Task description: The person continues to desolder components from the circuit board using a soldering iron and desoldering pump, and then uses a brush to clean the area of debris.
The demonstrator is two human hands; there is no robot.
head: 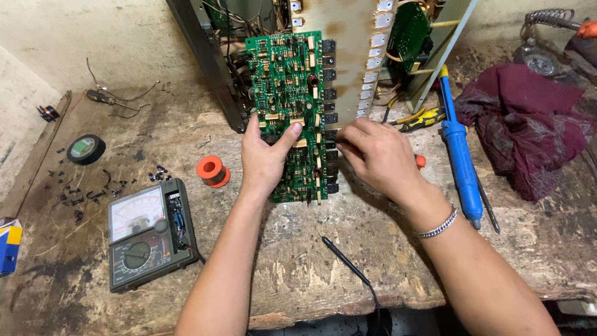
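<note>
An analogue multimeter point(149, 235) lies on the desk point(298, 274) at lower left, near the person's left forearm. Its display is a pale, rectangular dial face point(136, 213) with curved printed scales and a thin needle, set in a dark grey-green case above a round black selector knob point(137, 255). At the far left edge of the desk, cut off by the frame, sits a small cardboard box point(9, 246), blue with a yellow upper corner and a white strip along its top.
</note>
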